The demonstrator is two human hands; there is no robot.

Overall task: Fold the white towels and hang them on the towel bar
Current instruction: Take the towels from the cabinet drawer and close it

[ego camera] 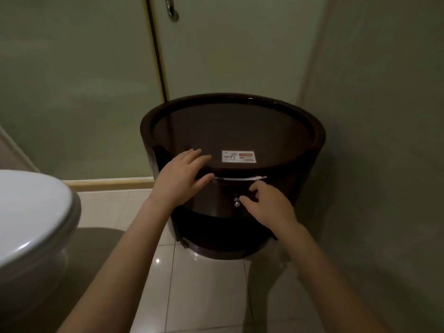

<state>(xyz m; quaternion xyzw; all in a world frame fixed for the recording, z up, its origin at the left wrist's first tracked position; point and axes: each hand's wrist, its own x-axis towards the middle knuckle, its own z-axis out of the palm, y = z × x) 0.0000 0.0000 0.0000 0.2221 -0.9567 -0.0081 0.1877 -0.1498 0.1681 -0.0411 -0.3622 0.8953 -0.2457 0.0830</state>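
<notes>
Head view: a person's two bare forearms reach down toward a round dark cabinet [314,145] standing on the pale tiled floor [204,289] in the corner beside the right-hand wall [384,116].

The left grip [180,179] lies at the cabinet's front rim with its fingers straight and close together, pointing right and slightly away. It is released and grasps nothing. Its thumb sits just beside the left end of the silver drawer handle [240,178], a slim bar whose long axis runs left to right across the cabinet front.

The right grip [269,205] hangs in front of the drawer face, lower than the left, with its fingers loosely bent and nothing in them. Its forefinger tip is just beside the small shiny knob [237,203] below the handle; I cannot tell whether they touch.

A white WIFI sticker [238,156] lies flat on the glossy cabinet top, near its front edge.

A white toilet lid [31,212] curves in at the left. Behind stands a frosted glass door [72,80] with a metal pull [171,10] at the upper edge.

The white towels and the towel bar are out of this view
</notes>
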